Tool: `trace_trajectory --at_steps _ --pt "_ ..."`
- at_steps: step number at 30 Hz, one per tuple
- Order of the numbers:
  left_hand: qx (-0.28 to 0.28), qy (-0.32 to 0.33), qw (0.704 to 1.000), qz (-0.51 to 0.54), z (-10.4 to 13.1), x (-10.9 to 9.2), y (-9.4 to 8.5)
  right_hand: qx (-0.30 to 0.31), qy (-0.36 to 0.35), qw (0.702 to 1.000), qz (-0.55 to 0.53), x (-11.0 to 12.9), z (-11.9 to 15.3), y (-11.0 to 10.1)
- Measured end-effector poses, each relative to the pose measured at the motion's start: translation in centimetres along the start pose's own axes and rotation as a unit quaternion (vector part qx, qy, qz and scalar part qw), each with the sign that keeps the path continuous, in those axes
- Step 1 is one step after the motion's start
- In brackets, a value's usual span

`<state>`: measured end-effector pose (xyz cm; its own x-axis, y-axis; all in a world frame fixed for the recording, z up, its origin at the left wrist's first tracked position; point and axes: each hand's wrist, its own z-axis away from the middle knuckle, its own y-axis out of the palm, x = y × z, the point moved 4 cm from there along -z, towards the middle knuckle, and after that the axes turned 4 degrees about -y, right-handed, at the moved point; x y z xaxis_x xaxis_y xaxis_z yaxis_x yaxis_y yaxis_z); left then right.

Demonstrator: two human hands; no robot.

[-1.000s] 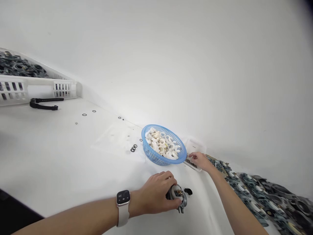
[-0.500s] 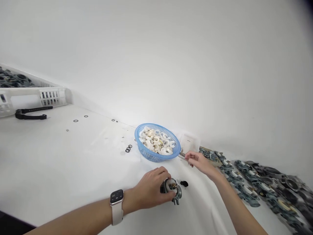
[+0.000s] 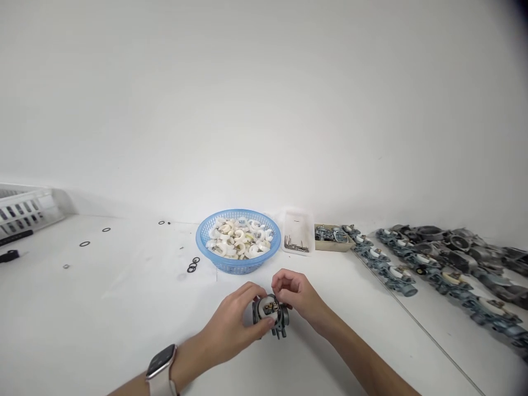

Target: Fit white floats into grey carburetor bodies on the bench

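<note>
My left hand is wrapped around a carburetor on the white tabletop, thumb in front and fingers behind. A white plastic float with small brass parts beside it shows in the carburetor's upturned side. My right hand is at the carburetor's right edge, thumb and forefinger pinched together. Whatever lies between those fingertips is too small to make out. Beyond the hands stands a blue basket heaped with white floats. To its right, a white tray contains several thin metal pins.
A shallow box with metal parts sits right of the tray. Rows of carburetors and dark castings cover the right side. Black rubber rings lie left of the basket. A white crate stands at far left.
My right hand has moved from beside the pin tray to the carburetor's right edge. My left hand still grips the carburetor. The camera view has turned to the right and levelled.
</note>
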<state>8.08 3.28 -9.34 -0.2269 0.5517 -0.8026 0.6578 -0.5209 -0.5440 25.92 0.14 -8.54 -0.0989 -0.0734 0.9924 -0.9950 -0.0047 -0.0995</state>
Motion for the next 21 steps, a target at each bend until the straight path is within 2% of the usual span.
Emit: trace_trajectory --at_steps 4,8,14,21 --pt "0.003 -0.01 1.0 0.008 0.0 -0.1 0.0 -0.043 -0.001 0.999 -0.008 -0.2 0.2 0.0" --pt "0.002 -0.01 1.0 0.0 0.0 -0.3 0.1 -0.022 0.022 0.999 -0.01 -0.5 0.3 0.2" --pt "0.006 -0.011 0.999 -0.031 0.0 -0.3 0.2 -0.023 0.045 0.999 -0.016 -0.6 0.3 0.1" --pt "0.011 -0.011 0.999 -0.044 0.0 -0.2 0.2 -0.017 0.041 0.998 -0.045 -1.3 0.2 -0.2"
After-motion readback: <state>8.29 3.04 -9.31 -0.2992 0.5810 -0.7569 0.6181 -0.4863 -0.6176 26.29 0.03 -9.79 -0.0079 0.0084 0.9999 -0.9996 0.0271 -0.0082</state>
